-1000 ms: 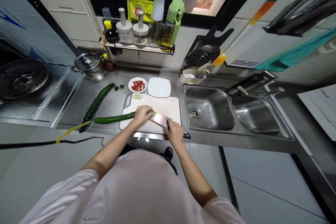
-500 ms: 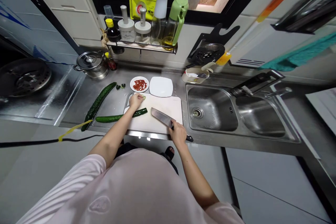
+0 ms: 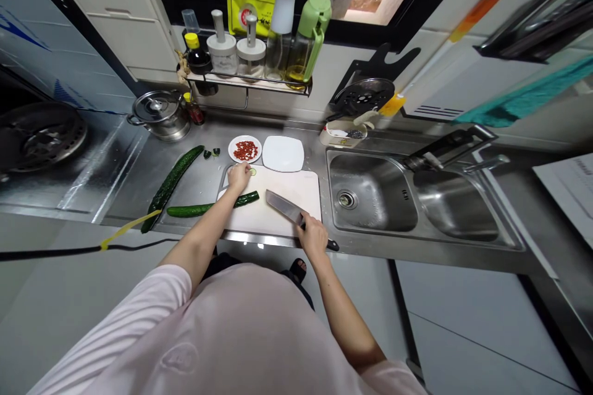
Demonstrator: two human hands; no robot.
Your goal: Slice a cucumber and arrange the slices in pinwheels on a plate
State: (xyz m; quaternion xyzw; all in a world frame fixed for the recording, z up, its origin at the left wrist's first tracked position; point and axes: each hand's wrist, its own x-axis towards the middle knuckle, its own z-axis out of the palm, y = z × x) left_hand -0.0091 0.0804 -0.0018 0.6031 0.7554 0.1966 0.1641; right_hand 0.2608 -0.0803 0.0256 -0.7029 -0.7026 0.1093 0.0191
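- Grips kitchen knife (image 3: 283,205) with right hand (image 3: 314,237), clamping fingers round handle (image 3: 333,245), at cutting board's (image 3: 301,185) right side.
- Has left hand (image 3: 239,177) at cucumber slice (image 3: 252,171), board's far-left corner; cannot tell whether fingers pinch.
- Has cucumber (image 3: 192,211) lying across board's left edge.

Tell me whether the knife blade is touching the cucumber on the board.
Apart: the head view shows a strip of bare board between the knife blade and the cucumber.
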